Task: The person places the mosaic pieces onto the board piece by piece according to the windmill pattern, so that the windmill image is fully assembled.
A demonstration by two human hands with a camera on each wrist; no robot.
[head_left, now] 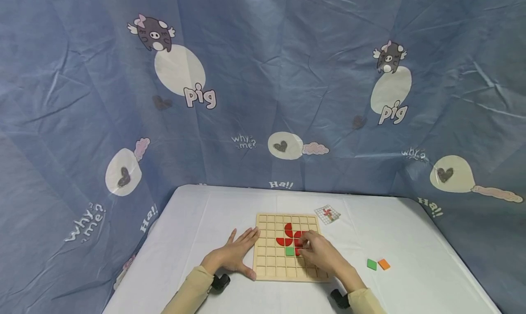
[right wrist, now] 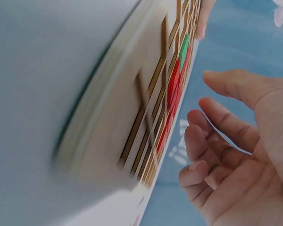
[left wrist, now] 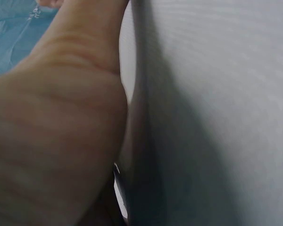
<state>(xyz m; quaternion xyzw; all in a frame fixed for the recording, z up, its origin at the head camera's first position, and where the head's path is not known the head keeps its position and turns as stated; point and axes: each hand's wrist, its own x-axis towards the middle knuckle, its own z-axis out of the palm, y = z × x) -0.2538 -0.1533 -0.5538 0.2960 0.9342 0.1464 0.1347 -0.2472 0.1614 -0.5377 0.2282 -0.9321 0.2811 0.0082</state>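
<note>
A wooden grid board [head_left: 271, 261] lies on the table with red quarter-round pieces [head_left: 284, 241] and a green square piece [head_left: 289, 251] set in its cells. My left hand [head_left: 237, 252] rests spread at the board's left edge, fingertips at the rim. Over the red pieces on the board's right half is my right hand [head_left: 320, 252], covering part of them. In the right wrist view, that hand's thumb and index finger stand apart with nothing between them, the other fingers loosely bent. The left wrist view shows mostly the wrist and white cloth.
Behind the board's right corner lies a small pattern card [head_left: 327, 213] with a red, green and orange figure on a grid. A loose green tile [head_left: 371, 264] and an orange tile [head_left: 384, 264] lie to the right. A blue printed curtain [head_left: 255, 99] hangs behind the white-covered table [head_left: 411, 232].
</note>
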